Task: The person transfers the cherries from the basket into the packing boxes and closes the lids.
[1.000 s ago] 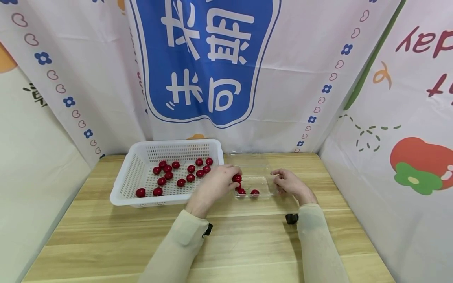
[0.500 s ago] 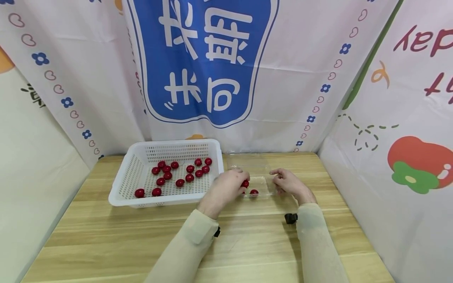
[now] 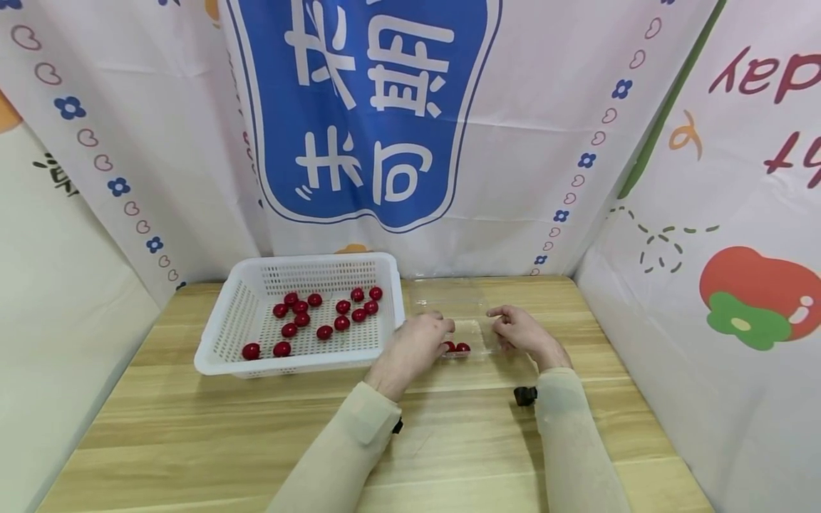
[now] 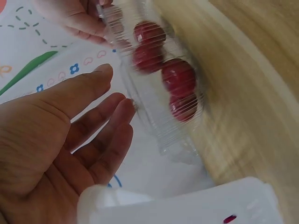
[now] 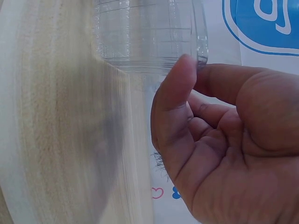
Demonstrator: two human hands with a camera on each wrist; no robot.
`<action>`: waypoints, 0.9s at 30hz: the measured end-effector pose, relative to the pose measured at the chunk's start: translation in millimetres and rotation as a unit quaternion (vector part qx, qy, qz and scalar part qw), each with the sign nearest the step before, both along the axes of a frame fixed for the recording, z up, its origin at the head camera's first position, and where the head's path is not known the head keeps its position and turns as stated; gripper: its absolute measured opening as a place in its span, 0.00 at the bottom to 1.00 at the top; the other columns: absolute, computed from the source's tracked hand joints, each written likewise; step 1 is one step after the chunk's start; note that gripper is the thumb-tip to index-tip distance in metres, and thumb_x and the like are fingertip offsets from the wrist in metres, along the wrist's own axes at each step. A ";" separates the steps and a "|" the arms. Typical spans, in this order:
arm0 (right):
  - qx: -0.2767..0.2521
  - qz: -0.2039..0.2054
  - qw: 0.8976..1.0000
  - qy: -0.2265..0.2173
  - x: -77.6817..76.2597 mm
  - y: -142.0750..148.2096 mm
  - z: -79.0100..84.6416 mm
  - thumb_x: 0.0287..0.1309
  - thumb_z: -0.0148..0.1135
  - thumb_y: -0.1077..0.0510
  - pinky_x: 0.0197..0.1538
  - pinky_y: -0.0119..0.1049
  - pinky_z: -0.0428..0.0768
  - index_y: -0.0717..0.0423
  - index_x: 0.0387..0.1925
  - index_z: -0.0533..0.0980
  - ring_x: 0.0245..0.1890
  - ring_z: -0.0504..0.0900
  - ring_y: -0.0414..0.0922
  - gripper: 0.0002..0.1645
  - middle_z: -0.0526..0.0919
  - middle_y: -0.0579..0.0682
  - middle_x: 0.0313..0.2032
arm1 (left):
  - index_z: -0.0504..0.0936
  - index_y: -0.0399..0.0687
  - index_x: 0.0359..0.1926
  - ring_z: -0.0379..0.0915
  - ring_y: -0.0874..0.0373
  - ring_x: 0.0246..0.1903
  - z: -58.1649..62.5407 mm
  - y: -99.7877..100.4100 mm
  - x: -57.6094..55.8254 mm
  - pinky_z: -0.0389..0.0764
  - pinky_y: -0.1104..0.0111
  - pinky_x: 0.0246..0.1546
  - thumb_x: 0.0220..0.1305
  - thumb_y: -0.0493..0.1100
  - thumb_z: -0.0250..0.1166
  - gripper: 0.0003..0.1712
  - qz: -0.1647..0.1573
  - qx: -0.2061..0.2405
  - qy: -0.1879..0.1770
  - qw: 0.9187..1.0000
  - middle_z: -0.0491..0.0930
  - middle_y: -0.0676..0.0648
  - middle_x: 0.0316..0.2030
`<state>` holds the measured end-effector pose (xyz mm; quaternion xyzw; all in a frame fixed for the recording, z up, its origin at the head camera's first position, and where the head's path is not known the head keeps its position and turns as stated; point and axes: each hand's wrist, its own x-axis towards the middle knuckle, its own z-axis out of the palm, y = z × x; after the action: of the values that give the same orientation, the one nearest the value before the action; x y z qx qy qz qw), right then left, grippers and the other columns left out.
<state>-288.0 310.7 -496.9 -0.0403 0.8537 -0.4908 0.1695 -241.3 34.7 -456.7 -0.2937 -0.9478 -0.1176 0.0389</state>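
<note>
A clear plastic box (image 3: 473, 329) with a raised lid (image 3: 442, 292) stands on the table, several red cherries (image 4: 178, 77) lying inside along its near side. My left hand (image 3: 417, 345) is over the box's left end and hides part of it in the head view. Seen from the left wrist, that hand (image 4: 70, 140) has loosely bent fingers with nothing between them, the fingertips close to the box wall. At the right end, my right hand (image 3: 522, 333) pinches the box's edge between thumb and forefinger (image 5: 175, 100).
Left of the box stands a white perforated basket (image 3: 214, 342) with several cherries (image 3: 301, 319) spread over its floor. The wooden table (image 3: 449, 442) reaches toward me. Printed cloths (image 3: 513, 178) close off the back and both sides.
My left hand has moved right and slightly nearer, letting go of a cherry inside the box. The right hand keeps its place at the box's right end.
</note>
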 end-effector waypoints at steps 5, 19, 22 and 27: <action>0.002 0.005 1.000 0.003 0.5 -0.6 1.1 0.91 0.50 0.64 0.35 0.38 0.84 0.73 0.84 0.67 0.28 0.79 0.42 0.29 0.82 0.50 0.33 | 0.91 0.48 0.64 0.94 0.50 0.54 7.3 -9.5 0.3 0.98 0.59 0.56 0.78 0.41 0.79 0.18 0.001 0.034 -0.003 0.999 0.93 0.46 0.58; -0.004 0.009 1.000 0.002 1.5 -0.2 0.5 0.92 0.50 0.64 0.35 0.38 0.82 0.74 0.84 0.65 0.29 0.78 0.43 0.30 0.79 0.48 0.31 | 0.90 0.46 0.66 0.93 0.43 0.59 28.5 -47.6 -4.2 0.95 0.50 0.66 0.78 0.40 0.79 0.19 0.025 0.073 0.004 0.997 0.93 0.42 0.61; -0.004 0.008 1.000 0.002 0.9 -0.1 -0.5 0.91 0.50 0.64 0.34 0.37 0.82 0.74 0.84 0.65 0.29 0.78 0.42 0.30 0.80 0.49 0.31 | 0.91 0.45 0.64 0.94 0.42 0.57 30.7 -59.0 -4.3 0.96 0.49 0.63 0.77 0.39 0.80 0.18 0.028 0.077 0.024 0.996 0.94 0.42 0.58; -0.004 0.008 1.000 0.003 0.5 0.3 -1.7 0.92 0.49 0.64 0.34 0.37 0.82 0.74 0.84 0.65 0.29 0.78 0.43 0.30 0.80 0.50 0.32 | 0.91 0.44 0.64 0.94 0.43 0.55 31.9 -77.4 -4.9 0.96 0.48 0.60 0.78 0.39 0.79 0.18 0.044 0.074 0.028 0.996 0.94 0.41 0.56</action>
<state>-287.6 310.9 -498.6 -0.0493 0.8517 -0.4930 0.1708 -246.2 -42.7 -424.8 -0.2511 -0.9471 -0.1776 0.0923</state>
